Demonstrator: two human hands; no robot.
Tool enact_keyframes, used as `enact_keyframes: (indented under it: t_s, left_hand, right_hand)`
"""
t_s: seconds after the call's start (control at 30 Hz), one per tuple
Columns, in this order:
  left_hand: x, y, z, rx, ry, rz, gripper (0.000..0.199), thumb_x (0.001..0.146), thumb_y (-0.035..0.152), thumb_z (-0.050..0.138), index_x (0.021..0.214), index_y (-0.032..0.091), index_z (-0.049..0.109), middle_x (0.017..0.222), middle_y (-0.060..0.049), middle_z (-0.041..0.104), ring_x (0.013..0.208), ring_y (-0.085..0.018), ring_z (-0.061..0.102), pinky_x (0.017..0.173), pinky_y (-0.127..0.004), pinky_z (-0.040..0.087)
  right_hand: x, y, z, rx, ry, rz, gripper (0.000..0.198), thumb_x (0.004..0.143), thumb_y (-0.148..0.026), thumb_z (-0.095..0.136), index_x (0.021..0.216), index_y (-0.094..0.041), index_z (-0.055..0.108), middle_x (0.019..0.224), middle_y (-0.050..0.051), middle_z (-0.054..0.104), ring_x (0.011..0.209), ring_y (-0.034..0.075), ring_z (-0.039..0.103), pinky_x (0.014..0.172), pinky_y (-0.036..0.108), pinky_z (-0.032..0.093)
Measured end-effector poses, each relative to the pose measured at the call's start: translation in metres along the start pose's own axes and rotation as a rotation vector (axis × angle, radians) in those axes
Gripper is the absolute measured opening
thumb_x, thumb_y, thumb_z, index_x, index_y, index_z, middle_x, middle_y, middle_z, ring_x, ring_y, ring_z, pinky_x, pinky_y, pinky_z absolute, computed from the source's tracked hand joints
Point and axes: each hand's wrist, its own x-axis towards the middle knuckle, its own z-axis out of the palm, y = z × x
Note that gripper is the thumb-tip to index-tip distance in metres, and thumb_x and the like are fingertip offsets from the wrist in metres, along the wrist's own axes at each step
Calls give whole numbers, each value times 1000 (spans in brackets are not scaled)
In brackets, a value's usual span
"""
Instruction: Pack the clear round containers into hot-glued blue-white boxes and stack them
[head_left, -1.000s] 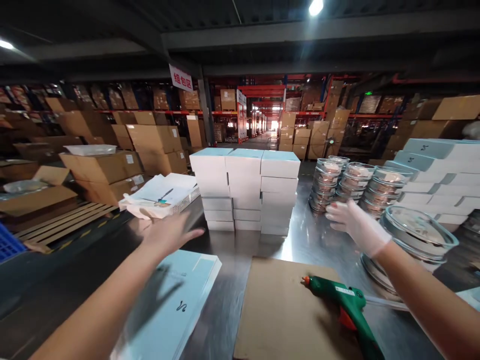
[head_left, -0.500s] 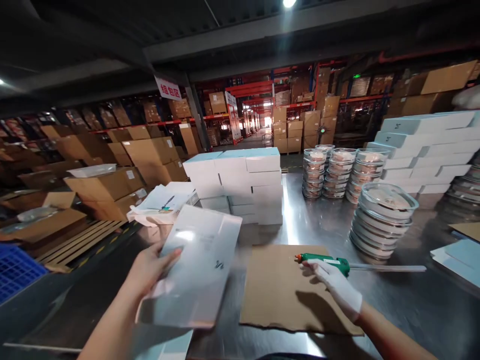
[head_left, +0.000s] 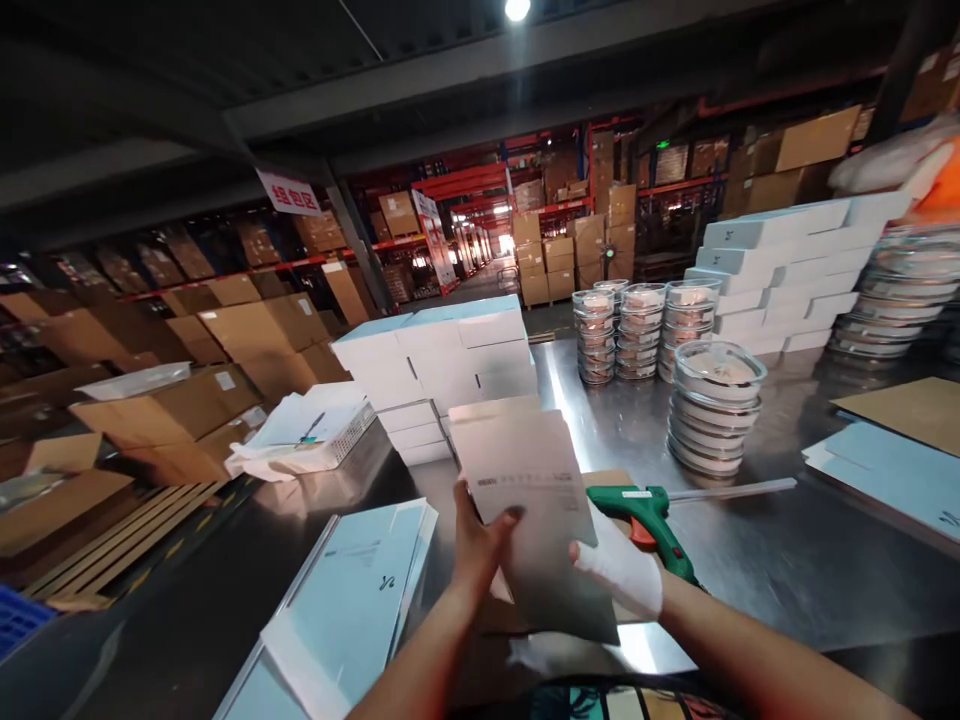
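A flat, folded white carton (head_left: 529, 500) with printed text stands tilted in front of me. My left hand (head_left: 480, 545) is closed on its left side, thumb across the front. My right hand (head_left: 619, 565), in a white glove, grips the carton's right edge; its fingers behind are hidden. Just right of it lies a green glue gun (head_left: 656, 510) with an orange trigger and a long glue stick (head_left: 735, 490). Below the carton is a brown cardboard sheet (head_left: 607, 478), mostly covered. To the left, a pile of flat light-blue cartons (head_left: 352, 580) rests on the metal table (head_left: 757, 560).
White boxes (head_left: 439, 365) are stacked beyond my hands, with more boxes (head_left: 780, 270) at the back right. Several stacks of round glass containers (head_left: 712, 410) stand right of centre. A white basket (head_left: 315, 430) holds papers and a pen. Flat blue sheets (head_left: 892, 475) lie far right.
The white carton has moved right to the middle, in front of the cardboard. My right hand has let go of the glue gun and taken the carton's edge. My view has turned right.
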Motion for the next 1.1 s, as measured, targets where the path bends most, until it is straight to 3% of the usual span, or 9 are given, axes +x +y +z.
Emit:
enact_keyframes:
  t_s: [0.1,0.17,0.27,0.33,0.5,0.63,0.83,0.97,1.1]
  left_hand:
    - [2,-6,4,121,-3,143,137,63,63,95,166,24,13,134,-16,63,111,-32,71,98,-47,59]
    - [-2,-8,0,197,-25,325,134,64,62,95,166,24,17,143,-19,57,119,-33,68,100,-48,59]
    - [-9,1,-10,355,-90,658,72,80,57,85,138,23,60,130,-15,65,122,-35,65,101,-50,58]
    - [-12,10,-13,394,-112,736,47,89,55,77,121,22,68,118,-13,67,113,-32,68,95,-45,60]
    - [-16,12,-17,246,24,684,74,84,64,80,140,23,58,136,-16,63,130,-34,63,101,-44,57]
    - [-12,9,-33,388,-26,558,47,82,55,85,117,24,75,115,-9,72,132,-34,61,114,-49,48]
    - [6,26,-44,119,203,238,61,69,63,90,110,20,76,112,-9,71,104,-28,68,88,-36,56]
    - [9,28,-39,32,190,146,68,70,71,86,111,18,74,93,-6,70,85,-24,66,72,-30,54]
    - [8,32,-31,-21,150,70,70,75,76,80,113,18,74,74,-1,63,66,-18,58,59,-26,46]
  right_hand:
    - [6,-18,-9,140,50,46,93,78,-92,66,141,-24,69,123,16,76,122,37,70,114,54,51]
    - [12,-24,-16,128,42,30,93,75,-90,70,136,-20,70,128,18,73,122,36,68,113,51,53]
    - [20,-25,-16,60,-27,35,76,75,-85,75,111,-18,76,110,14,76,102,31,71,93,43,61]
    - [24,-23,-7,46,76,84,60,83,-77,70,96,-19,74,89,8,72,85,26,68,80,39,60]
    - [36,-19,17,-90,446,29,41,78,-38,66,115,-21,64,104,7,71,93,23,66,89,38,55]
    - [37,-12,-11,-119,335,17,43,89,-40,58,128,-22,58,116,9,71,97,23,69,86,36,57]
    - [2,32,-83,-989,52,676,47,85,-34,72,125,-10,68,116,24,73,104,37,73,91,45,54]
    - [-26,61,-101,-946,19,785,73,73,-17,72,144,-8,58,102,18,77,86,32,76,76,37,56]
    - [-36,60,-107,-598,248,687,47,73,-25,63,119,-16,70,88,8,77,77,27,72,67,33,56]
